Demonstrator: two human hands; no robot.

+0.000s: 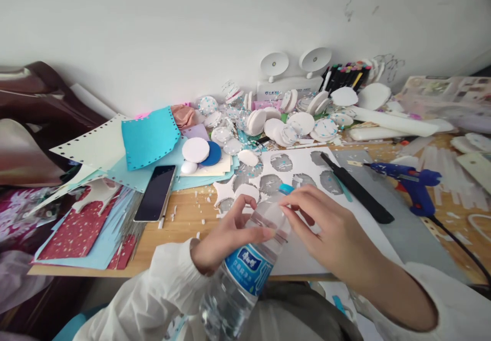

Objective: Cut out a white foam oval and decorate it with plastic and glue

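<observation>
A clear plastic water bottle [245, 269] with a blue label leans away from me, its base near my lap and its top over the table edge. My left hand [233, 231] is wrapped round the bottle's upper part, above the label. A blue cap [286, 189] shows at the top end. Just below the cap, my right hand [318, 223] pinches at the bottle's neck with thumb and index finger. Those fingers partly hide the neck, so whether the cap is loose cannot be told. Behind the bottle lies a white foam sheet [307, 164] with round cut-outs.
A blue glue gun [414, 182] with a black cord and a black-handled cutter [356, 190] lie on the right. To the left are a phone [155, 192], felt sheets [149, 136] and red patterned paper [79, 233]. Several white foam discs [301, 123] are heaped by the wall.
</observation>
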